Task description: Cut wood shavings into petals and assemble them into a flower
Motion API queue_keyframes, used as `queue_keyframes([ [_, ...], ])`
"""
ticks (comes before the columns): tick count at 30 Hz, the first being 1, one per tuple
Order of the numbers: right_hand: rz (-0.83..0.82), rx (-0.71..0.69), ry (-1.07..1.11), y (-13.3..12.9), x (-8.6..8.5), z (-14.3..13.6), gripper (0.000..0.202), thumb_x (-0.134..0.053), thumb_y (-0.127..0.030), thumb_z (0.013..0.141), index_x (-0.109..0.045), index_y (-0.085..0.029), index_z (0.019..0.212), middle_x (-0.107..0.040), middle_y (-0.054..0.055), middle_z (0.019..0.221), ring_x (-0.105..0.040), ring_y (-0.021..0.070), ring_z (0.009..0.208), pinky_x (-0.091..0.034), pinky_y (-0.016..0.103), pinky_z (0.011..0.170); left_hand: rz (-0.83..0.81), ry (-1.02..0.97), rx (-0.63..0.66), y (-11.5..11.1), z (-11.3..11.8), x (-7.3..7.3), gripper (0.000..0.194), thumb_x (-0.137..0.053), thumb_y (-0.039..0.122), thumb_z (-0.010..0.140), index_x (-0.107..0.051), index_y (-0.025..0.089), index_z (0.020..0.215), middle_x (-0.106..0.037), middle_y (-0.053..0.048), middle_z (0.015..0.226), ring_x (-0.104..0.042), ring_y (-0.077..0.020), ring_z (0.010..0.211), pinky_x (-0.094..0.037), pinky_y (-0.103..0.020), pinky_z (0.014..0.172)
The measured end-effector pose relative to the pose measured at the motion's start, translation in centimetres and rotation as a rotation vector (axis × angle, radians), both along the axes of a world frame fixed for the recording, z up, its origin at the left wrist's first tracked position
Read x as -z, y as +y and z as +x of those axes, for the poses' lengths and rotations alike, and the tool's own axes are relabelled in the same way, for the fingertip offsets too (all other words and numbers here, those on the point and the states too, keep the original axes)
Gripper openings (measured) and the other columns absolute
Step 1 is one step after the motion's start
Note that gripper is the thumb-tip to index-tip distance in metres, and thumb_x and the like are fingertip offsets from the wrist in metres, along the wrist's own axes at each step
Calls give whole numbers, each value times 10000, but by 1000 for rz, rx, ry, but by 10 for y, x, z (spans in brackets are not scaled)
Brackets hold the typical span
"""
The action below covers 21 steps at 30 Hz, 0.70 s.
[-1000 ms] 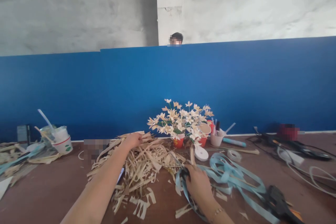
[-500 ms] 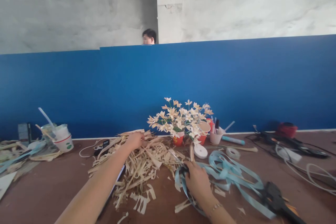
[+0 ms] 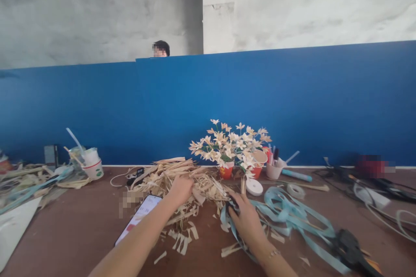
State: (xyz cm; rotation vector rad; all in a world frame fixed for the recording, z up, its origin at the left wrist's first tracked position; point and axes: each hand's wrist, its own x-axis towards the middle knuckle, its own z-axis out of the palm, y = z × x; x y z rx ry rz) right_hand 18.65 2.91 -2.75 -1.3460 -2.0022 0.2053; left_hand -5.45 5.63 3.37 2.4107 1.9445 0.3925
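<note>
My left hand is down in a heap of dried, straw-coloured husk strips, its fingers curled over some of them and partly hidden. To the right of the heap, my right hand is closed around black-handled scissors, whose blades point toward the strips. Light blue ribbon loops beside and under this hand. Behind both hands stand pale artificial flowers in a red paper cup. Under my left forearm lies a phone with its screen lit.
A white tape roll and a cup of pens stand at the back. A black glue gun lies at right, cables beyond it. A white cup stands left. A blue partition closes off the back; a person's head shows above it.
My left hand has drawn back from the heap's far edge toward me and right, shifting strips; more of the phone shows. My right hand stays around the scissors. The view has turned slightly left.
</note>
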Motion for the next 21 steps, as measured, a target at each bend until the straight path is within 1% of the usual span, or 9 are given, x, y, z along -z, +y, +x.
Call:
queue_keyframes([
  [4,16,-137,168,-5,-8,-3,359,-459,-200,759,-544,-200,1108,-575,77,992,-559,204,900,-443,323,804,34,-159,-126,-8,-5,-7,184,-463,166,753,-646,180,741,-682,-91,789,-599,-241,839,-358,-350,806],
  [7,-56,-238,263,-9,-12,-6,354,-481,-193,736,-575,-197,1077,-597,66,943,-568,191,845,-452,309,774,48,-325,-200,-18,-6,-5,156,-486,197,740,-640,194,718,-672,-58,719,-602,-218,760,-373,-316,745],
  [9,-157,-287,350,-11,-11,-10,340,-509,-205,723,-596,-196,1052,-613,58,922,-571,185,818,-453,303,761,41,-459,-233,-23,-5,-1,151,-489,214,735,-637,190,716,-663,-45,689,-598,-196,699,-383,-283,676],
  [11,-298,-334,472,-12,-8,-14,314,-559,-248,709,-612,-184,1012,-626,54,879,-572,181,786,-457,294,727,9,-605,-249,-26,-3,5,167,-480,232,736,-632,179,691,-657,-34,651,-587,-171,626,-384,-251,600],
  [13,-478,-382,599,-12,-6,-18,323,-624,-321,678,-612,-164,960,-627,45,787,-566,164,695,-457,271,633,-34,-744,-249,-29,0,10,199,-464,257,741,-623,168,660,-649,-25,611,-564,-147,554,-374,-230,534],
  [16,-711,-448,699,-13,-5,-22,398,-678,-424,633,-592,-143,901,-591,8,622,-505,111,511,-399,224,481,-79,-899,-244,-36,5,16,220,-460,296,740,-613,161,657,-641,-13,592,-523,-121,489,-350,-217,480],
  [18,-774,-491,711,-15,-8,-23,422,-681,-456,630,-583,-138,889,-573,-9,575,-471,88,463,-374,207,452,-123,-1025,-229,-41,9,19,206,-490,310,720,-603,161,633,-623,0,567,-497,-108,468,-336,-212,474],
  [21,-787,-523,722,-18,-12,-24,434,-695,-460,616,-578,-139,883,-566,-17,575,-463,73,456,-370,195,451,-244,-1257,-192,-51,14,24,156,-570,296,662,-600,159,594,-588,17,513,-468,-99,457,-309,-211,480],
])
